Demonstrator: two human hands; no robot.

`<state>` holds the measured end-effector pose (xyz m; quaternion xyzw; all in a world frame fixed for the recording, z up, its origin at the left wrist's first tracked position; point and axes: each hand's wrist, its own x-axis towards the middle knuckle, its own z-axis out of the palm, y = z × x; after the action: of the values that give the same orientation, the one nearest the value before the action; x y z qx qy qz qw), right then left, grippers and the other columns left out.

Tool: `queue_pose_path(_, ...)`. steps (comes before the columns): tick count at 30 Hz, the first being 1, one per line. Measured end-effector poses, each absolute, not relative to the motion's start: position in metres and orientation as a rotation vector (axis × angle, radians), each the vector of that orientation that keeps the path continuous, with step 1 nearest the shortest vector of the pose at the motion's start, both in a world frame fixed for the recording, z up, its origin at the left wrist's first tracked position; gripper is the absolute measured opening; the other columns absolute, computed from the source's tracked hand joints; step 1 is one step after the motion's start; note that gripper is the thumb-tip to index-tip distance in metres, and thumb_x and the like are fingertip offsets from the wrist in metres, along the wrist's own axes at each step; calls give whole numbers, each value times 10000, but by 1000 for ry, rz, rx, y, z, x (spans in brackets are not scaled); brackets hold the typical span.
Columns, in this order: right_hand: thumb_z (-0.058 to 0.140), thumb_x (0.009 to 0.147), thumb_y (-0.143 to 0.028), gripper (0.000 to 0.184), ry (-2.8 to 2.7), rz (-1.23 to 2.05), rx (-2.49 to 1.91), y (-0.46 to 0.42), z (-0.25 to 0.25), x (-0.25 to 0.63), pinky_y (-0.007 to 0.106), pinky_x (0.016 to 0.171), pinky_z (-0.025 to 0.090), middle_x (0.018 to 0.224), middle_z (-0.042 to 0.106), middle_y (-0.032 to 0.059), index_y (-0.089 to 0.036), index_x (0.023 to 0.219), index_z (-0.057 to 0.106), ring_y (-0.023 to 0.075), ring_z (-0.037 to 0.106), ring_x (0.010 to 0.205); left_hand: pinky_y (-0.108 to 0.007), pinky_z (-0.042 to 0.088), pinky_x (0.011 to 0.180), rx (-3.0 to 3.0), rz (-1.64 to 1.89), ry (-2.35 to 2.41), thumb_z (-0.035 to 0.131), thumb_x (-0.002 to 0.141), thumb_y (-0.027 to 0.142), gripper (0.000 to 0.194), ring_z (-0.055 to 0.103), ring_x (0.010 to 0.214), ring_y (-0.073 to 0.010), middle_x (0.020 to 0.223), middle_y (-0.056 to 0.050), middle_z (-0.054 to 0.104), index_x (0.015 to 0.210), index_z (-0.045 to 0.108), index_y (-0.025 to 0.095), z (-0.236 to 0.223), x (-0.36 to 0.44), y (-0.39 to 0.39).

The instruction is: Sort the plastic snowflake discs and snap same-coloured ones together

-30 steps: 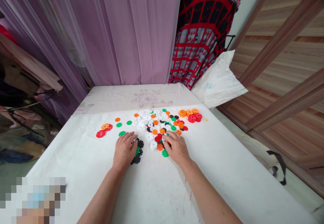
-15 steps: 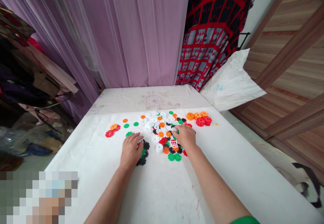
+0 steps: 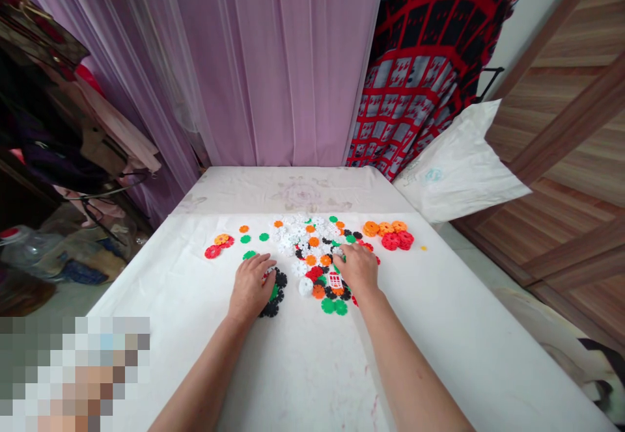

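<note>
Left hand spread, fingers curved over the black discs, at the near edge of the plastic disc pile on the white sheet. Right hand fingertips down in the pile, beside a red-white piece — can't tell if either is pinching anything.

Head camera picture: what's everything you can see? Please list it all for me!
White sheet-covered surface: one, white, under all the discs.
White plastic snowflake discs: many, white, heaped mid-sheet.
Black plastic snowflake discs: several, black, by the left hand.
Green plastic discs: several, green, scattered.
Orange plastic discs: several, orange, scattered and at far right.
Red plastic discs: several, red, at far right and far left.
Purple curtain: one, purple, at the back.
Patterned cloth: one, red, black and grey, back right.
White pillow: one, white, back right.
Left hand: one, on the discs near the black ones.
Right hand: one, on the discs mid-pile.
</note>
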<state>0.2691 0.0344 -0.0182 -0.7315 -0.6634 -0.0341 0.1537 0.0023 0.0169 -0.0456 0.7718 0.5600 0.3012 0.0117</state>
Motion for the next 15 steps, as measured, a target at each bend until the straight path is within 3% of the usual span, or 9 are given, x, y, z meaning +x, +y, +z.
queue_pose_path(5,594,856,-296,214,-1852,44,-1862,25,-5,269,360,854,438,1006,712,94,-205,1001,724,253,617,967,-520,479,1006,2407,927,1742,517,867,263,257,614,1148,-303,1193,-100,701,1024,714,212,-43,3,15)
queue_pose_path(10,610,814,-261,170,-2022,661,-1486,5,22,253,260,739,463,879,717,-2,-246,947,715,154,639,793,-528,475,1009,2389,1027,1705,494,890,262,255,608,1161,-294,1188,-99,704,1028,703,208,-41,2,13)
queue_pose_path(15,604,788,-217,207,-2162,646,-1511,-4,31,240,250,722,438,892,723,-6,-263,955,717,159,640,825,-522,472,1020,2352,1070,1659,499,892,257,237,601,1182,-269,1199,-79,699,1037,686,239,-39,2,15)
